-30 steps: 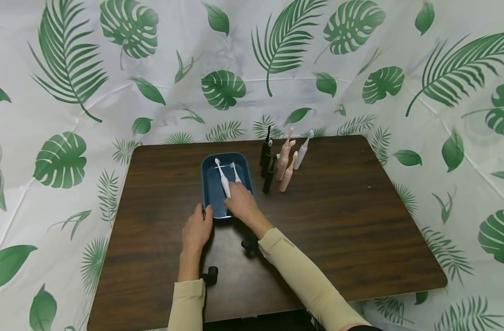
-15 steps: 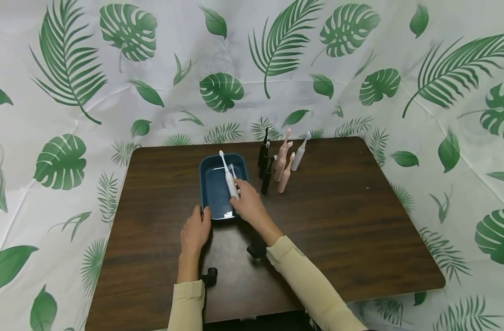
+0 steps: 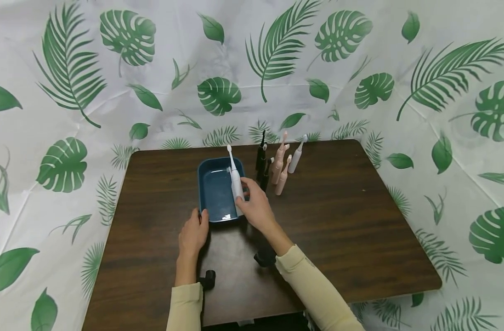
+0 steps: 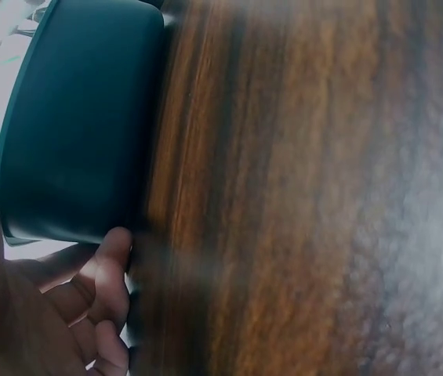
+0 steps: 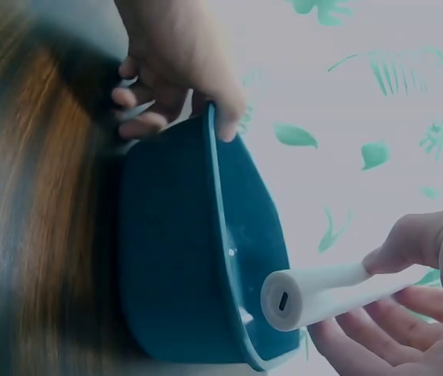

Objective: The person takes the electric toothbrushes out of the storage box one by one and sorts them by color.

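Observation:
A white electric toothbrush [image 3: 236, 181] is gripped by my right hand [image 3: 257, 207] over the right side of a blue tray [image 3: 200, 188]. Its brush head points toward the back wall. In the right wrist view the handle's base [image 5: 284, 301], with a small slot, faces the camera; thumb and fingers hold it from both sides. My left hand [image 3: 192, 233] holds the tray's near left corner, its thumb over the rim and its fingers against the outer wall. A second white toothbrush [image 3: 229, 169] lies in the tray, mostly hidden behind the held one.
Right of the tray several electric toothbrushes stand upright close together: black ones [image 3: 260, 158], pink ones [image 3: 278, 165] and a white one [image 3: 296, 160]. They stand on a dark wooden table [image 3: 342, 220]. A leaf-patterned sheet [image 3: 169, 101] hangs behind it.
My right hand has lifted the white toothbrush from inside the tray and carried it to the right. The left hand has kept its hold on the tray's corner.

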The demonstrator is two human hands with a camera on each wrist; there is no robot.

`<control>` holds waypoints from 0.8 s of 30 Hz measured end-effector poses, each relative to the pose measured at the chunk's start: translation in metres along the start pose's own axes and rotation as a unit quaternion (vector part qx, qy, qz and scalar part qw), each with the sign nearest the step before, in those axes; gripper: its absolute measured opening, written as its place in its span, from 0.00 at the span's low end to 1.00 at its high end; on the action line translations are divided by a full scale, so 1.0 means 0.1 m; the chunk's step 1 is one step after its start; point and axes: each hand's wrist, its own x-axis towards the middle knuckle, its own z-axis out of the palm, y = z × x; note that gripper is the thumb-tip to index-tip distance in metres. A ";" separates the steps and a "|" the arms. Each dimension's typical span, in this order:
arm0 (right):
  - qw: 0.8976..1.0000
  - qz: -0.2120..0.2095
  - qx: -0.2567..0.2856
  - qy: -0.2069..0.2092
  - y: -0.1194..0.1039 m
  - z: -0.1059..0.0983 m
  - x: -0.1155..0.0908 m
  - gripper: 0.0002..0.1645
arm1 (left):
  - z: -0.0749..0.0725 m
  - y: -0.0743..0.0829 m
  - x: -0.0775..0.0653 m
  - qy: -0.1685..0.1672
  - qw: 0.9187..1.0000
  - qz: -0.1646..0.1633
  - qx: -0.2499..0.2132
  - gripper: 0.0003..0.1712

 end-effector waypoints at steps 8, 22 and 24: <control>0.999 -0.026 0.037 0.020 0.04 -0.17 -0.09 0.34 | 0.03 -0.01 0.03 0.009 1.000 -0.012 0.000 0.32; 0.996 -0.018 0.042 0.073 0.31 -0.57 -0.27 0.34 | 0.04 -0.02 0.02 0.002 1.000 -0.012 -0.006 0.38; 0.995 -0.011 0.054 0.082 0.35 -0.61 -0.29 0.34 | 0.02 -0.01 0.01 -0.003 1.000 -0.013 -0.003 0.37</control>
